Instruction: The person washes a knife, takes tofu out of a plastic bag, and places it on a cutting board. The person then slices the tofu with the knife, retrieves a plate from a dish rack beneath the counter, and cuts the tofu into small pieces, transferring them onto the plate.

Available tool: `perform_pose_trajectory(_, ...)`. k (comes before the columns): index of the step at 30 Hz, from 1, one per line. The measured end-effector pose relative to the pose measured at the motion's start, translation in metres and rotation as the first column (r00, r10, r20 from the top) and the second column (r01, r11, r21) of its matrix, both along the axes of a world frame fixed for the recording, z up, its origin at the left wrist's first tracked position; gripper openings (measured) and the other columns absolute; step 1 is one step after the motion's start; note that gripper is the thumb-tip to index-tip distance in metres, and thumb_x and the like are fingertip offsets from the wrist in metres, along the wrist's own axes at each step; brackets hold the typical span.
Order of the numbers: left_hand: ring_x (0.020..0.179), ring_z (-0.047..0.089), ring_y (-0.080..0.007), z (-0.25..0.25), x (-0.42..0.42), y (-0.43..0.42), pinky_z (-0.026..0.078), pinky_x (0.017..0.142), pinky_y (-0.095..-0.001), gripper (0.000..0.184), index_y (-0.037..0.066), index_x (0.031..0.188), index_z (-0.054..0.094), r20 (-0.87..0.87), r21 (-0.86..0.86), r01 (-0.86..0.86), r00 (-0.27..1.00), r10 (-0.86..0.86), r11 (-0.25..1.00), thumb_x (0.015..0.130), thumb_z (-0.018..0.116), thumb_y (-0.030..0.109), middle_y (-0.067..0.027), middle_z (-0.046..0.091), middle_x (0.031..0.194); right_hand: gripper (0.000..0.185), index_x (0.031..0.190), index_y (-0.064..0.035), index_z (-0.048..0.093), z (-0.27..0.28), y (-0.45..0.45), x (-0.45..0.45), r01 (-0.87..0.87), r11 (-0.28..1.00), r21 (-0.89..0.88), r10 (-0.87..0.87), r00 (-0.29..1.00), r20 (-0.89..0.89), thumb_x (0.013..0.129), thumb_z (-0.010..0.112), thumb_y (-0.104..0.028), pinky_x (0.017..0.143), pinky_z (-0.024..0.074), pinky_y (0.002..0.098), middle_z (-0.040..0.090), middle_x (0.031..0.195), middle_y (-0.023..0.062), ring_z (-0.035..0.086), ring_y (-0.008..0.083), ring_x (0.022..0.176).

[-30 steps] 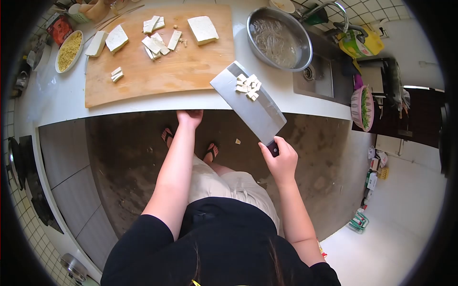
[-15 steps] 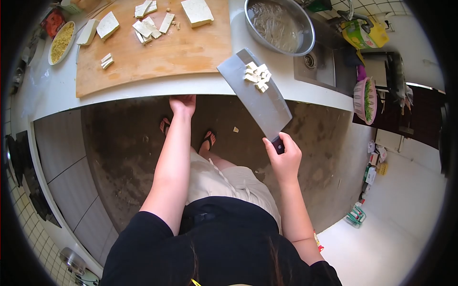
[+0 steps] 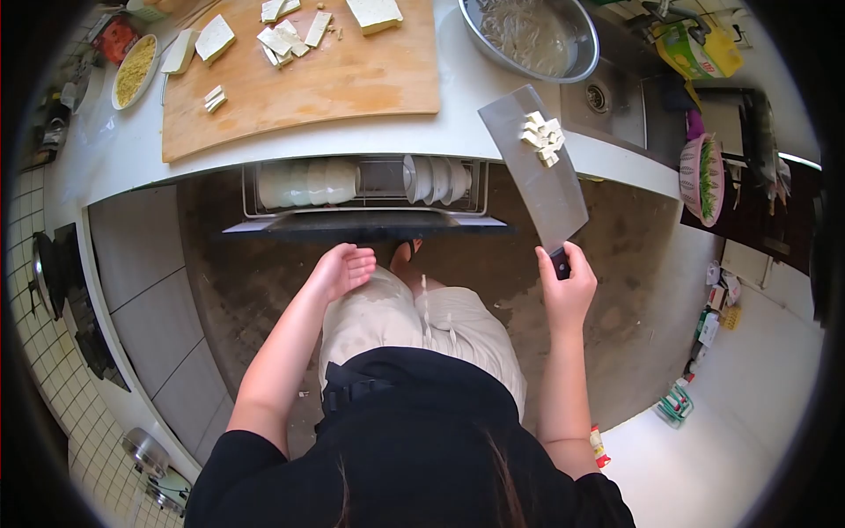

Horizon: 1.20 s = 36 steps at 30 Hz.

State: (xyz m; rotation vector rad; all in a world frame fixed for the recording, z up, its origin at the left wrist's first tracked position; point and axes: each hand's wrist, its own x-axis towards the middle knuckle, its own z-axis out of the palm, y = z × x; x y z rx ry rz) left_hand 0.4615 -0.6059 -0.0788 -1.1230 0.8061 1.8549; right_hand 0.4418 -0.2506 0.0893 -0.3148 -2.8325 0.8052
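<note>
My right hand (image 3: 569,286) grips the dark handle of a cleaver (image 3: 550,198), its broad blade flat and pointing away from me. Several small white tofu cubes (image 3: 542,139) rest in a heap on the blade. In front of my body, my left hand (image 3: 343,268) holds nothing, its fingers stretched out to the right. Just beyond it is the dark front of a pulled-out drawer (image 3: 370,223), with a small gap between them. Inside the drawer's wire rack stand white bowls (image 3: 308,182) on the left and white plates (image 3: 436,180) on the right.
On the counter (image 3: 114,176) lies a wooden cutting board (image 3: 352,88) with tofu blocks and slices. A dish of yellow crumbly food (image 3: 135,72) stands at its left. To the right are a metal bowl of soaking noodle-like strands (image 3: 528,35) and the sink (image 3: 607,101).
The drawer has come out from under the counter, showing its dishes. My left hand has drawn back toward me from the counter edge. My right hand has shifted right with the cleaver.
</note>
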Motion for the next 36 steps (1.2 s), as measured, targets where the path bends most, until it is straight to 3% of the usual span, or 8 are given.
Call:
perform_pose_trajectory(2, 0.087, 0.064, -0.0154, 0.028, 0.002, -0.008, 0.053, 0.073, -0.0292, 0.034, 0.000, 0.106, 0.062, -0.141, -0.016, 0.239, 0.961, -0.239, 0.971, 0.098, 0.042, 0.027, -0.0069, 0.066, 0.093, 0.033, 0.093, 0.0001, 0.063, -0.006, 0.008, 0.007, 0.005, 1.000, 0.013, -0.004, 1.000, -0.010, 0.076, 0.081, -0.021, 0.058, 0.0473, 0.0342, 0.062, 0.073, 0.0124, 0.058, 0.0267, 0.062)
perform_pose_trajectory(6, 0.072, 0.056, -0.0060, 0.035, -0.011, 0.005, 0.046, 0.066, -0.0205, 0.029, 0.009, 0.101, 0.064, -0.333, -0.376, 0.328, 0.825, -0.457, 0.867, 0.097, 0.046, 0.031, 0.0011, 0.063, 0.085, 0.033, 0.093, 0.0001, 0.063, -0.015, 0.015, 0.019, 0.024, 1.000, 0.012, -0.024, 1.000, 0.011, 0.076, 0.081, -0.021, 0.058, 0.0471, 0.0343, 0.062, 0.073, 0.0127, 0.058, 0.0270, 0.062)
perform_pose_trajectory(15, 0.069, 0.059, -0.0134, -0.066, -0.064, 0.079, 0.051, 0.062, -0.0291, 0.041, 0.001, 0.098, 0.063, -0.309, -0.570, 0.323, 0.767, -0.562, 0.755, 0.094, 0.052, 0.041, -0.0065, 0.065, 0.085, 0.033, 0.092, 0.0000, 0.063, -0.027, 0.017, 0.045, 0.030, 0.999, 0.025, -0.031, 0.999, 0.029, 0.076, 0.082, -0.022, 0.057, 0.0465, 0.0347, 0.060, 0.071, 0.0130, 0.057, 0.0277, 0.060)
perform_pose_trajectory(18, 0.063, 0.064, -0.0189, -0.098, -0.087, 0.104, 0.053, 0.062, -0.0335, 0.048, -0.001, 0.082, 0.065, -0.256, -0.648, 0.324, 0.759, -0.598, 0.689, 0.094, 0.051, 0.044, -0.0095, 0.067, 0.074, 0.032, 0.092, 0.0000, 0.062, -0.026, 0.011, 0.052, 0.044, 0.999, -0.005, -0.044, 0.998, 0.042, 0.075, 0.082, -0.019, 0.056, 0.0463, 0.0346, 0.060, 0.071, 0.0130, 0.056, 0.0271, 0.059)
perform_pose_trajectory(22, 0.057, 0.066, -0.0251, -0.157, -0.119, 0.127, 0.054, 0.068, -0.0391, 0.060, 0.003, 0.058, 0.062, -0.090, -0.786, 0.460, 0.576, -0.813, 0.413, 0.094, 0.044, 0.047, -0.0102, 0.063, 0.054, 0.032, 0.091, 0.0002, 0.062, -0.029, 0.008, 0.060, 0.062, 0.998, -0.026, -0.060, 0.995, 0.076, 0.074, 0.083, -0.017, 0.056, 0.0461, 0.0342, 0.060, 0.071, 0.0127, 0.056, 0.0268, 0.059)
perform_pose_trajectory(25, 0.057, 0.066, -0.0244, -0.179, -0.128, 0.134, 0.054, 0.068, -0.0396, 0.053, 0.003, 0.059, 0.063, -0.142, -0.751, 0.371, 0.716, -0.683, 0.546, 0.093, 0.045, 0.040, -0.0102, 0.064, 0.056, 0.031, 0.091, 0.0008, 0.062, -0.033, 0.008, 0.064, 0.086, 0.996, -0.035, -0.083, 0.993, 0.083, 0.074, 0.082, -0.015, 0.055, 0.0451, 0.0316, 0.058, 0.069, 0.0106, 0.054, 0.0219, 0.057)
perform_pose_trajectory(33, 0.062, 0.066, -0.0234, -0.161, -0.119, 0.124, 0.053, 0.062, -0.0363, 0.037, -0.001, 0.065, 0.063, -0.158, -0.812, 0.326, 0.676, -0.720, 0.485, 0.087, 0.054, 0.028, -0.0120, 0.065, 0.062, 0.029, 0.090, 0.0032, 0.060, -0.038, 0.009, 0.074, 0.213, 0.961, -0.174, -0.183, 0.968, 0.174, 0.077, 0.081, -0.012, 0.054, 0.0409, 0.0252, 0.053, 0.067, 0.0047, 0.044, 0.0119, 0.058)
perform_pose_trajectory(36, 0.065, 0.066, -0.0221, -0.162, -0.107, 0.136, 0.055, 0.058, -0.0327, 0.027, -0.004, 0.072, 0.063, -0.310, -0.630, -0.005, 0.919, -0.246, 0.776, 0.085, 0.060, 0.020, -0.0126, 0.065, 0.067, 0.028, 0.090, 0.0034, 0.060, -0.036, 0.009, 0.071, 0.230, 0.951, -0.209, -0.195, 0.965, 0.175, 0.078, 0.080, -0.011, 0.054, 0.0399, 0.0239, 0.052, 0.067, 0.0027, 0.043, 0.0099, 0.058)
